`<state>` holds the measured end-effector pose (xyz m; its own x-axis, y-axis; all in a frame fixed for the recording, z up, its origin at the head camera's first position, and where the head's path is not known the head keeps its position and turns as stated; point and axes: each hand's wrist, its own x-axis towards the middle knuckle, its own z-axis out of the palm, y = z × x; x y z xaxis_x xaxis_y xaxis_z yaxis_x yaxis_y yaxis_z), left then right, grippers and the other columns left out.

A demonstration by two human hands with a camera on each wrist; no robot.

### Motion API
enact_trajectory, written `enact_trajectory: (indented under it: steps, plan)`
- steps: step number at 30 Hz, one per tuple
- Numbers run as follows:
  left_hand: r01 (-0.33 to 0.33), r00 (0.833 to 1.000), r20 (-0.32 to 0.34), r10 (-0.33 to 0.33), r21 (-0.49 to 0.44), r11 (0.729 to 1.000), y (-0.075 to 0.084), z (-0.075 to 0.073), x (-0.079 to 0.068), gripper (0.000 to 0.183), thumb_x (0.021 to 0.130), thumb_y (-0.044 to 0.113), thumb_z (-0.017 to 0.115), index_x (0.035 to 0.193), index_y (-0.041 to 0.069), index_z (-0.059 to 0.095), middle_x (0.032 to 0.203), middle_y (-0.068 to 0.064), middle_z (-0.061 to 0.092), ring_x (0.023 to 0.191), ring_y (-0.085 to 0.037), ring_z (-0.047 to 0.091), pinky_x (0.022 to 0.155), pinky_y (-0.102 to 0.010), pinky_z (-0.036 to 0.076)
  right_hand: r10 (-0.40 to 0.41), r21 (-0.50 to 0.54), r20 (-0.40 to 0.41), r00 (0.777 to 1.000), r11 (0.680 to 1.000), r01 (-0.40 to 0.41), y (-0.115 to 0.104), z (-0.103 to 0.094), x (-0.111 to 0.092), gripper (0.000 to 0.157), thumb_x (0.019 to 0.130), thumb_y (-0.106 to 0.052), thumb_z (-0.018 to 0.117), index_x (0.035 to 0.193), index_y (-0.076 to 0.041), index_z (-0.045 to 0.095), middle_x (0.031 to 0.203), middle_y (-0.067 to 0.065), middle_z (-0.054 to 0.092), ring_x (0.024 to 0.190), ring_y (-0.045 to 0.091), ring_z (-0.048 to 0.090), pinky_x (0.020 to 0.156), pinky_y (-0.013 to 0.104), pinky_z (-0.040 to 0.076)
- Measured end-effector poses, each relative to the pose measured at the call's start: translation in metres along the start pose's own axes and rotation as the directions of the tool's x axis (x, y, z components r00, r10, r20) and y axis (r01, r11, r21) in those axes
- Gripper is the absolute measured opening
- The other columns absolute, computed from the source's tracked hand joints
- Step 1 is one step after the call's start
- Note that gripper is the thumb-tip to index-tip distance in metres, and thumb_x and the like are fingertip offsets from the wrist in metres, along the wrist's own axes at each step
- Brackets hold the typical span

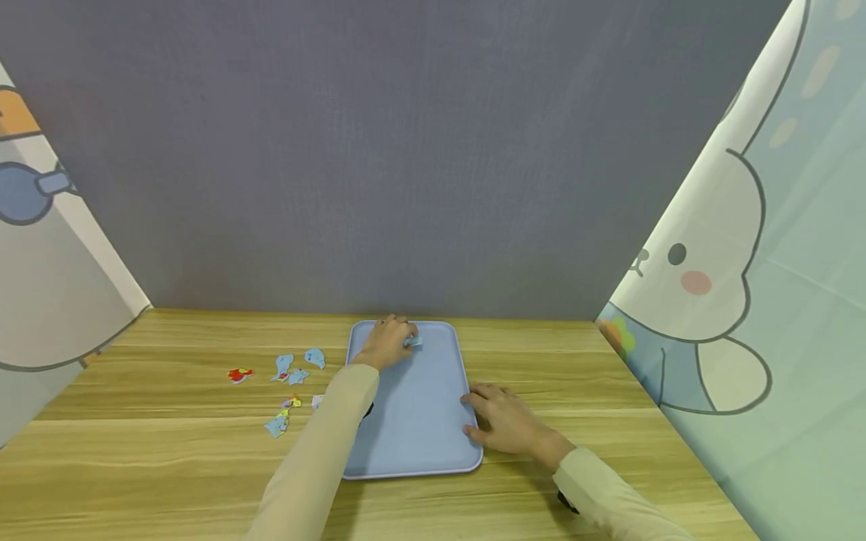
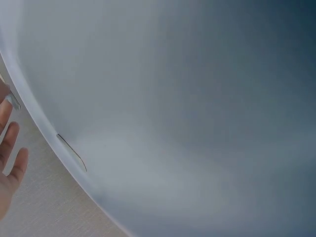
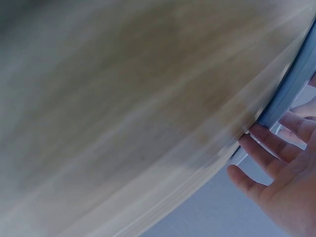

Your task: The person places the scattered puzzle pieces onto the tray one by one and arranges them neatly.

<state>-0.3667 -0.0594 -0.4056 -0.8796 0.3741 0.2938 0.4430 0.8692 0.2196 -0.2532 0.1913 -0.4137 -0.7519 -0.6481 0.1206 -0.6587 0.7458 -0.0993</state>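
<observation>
A pale blue rectangular tray (image 1: 426, 398) lies on the wooden table. Over its far end, my left hand (image 1: 387, 342) pinches a small light-blue puzzle piece (image 1: 413, 341). In the left wrist view, that hand (image 2: 7, 158) appears at the left edge, the piece (image 2: 14, 101) between thumb and finger. A thin flat piece (image 2: 72, 152) lies inside the tray by its rim there. My right hand (image 1: 504, 421) touches the tray's right rim with spread, slightly bent fingers. The right wrist view shows its fingertips (image 3: 253, 129) against the rim (image 3: 286, 94).
Left of the tray lie several irregular flat pieces: a red one (image 1: 240, 375), light-blue ones (image 1: 314, 358) and a blue-and-yellow one (image 1: 277, 424). A whitish piece (image 1: 317, 401) is partly hidden by the left sleeve. A grey partition (image 1: 379, 165) stands behind the table (image 1: 169, 466).
</observation>
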Motion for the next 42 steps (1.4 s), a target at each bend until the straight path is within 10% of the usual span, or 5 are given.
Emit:
enact_trajectory:
  steps: [42]
  plan:
    - [-0.023,0.999,0.027,0.022,0.044,0.999,0.001,-0.012,0.002,0.031,0.079,0.014,0.070,0.110,0.013,0.065,0.112,-0.005,0.062,0.104,-0.028,0.054,0.090,-0.047,0.043,0.013,-0.025,0.000,1.000,1.000,-0.013,-0.002,0.000,0.000,0.048,0.085,-0.039,0.058,0.122,-0.008,0.055,0.128,0.014,0.051,0.119,0.032,0.048,0.095,0.055,0.040]
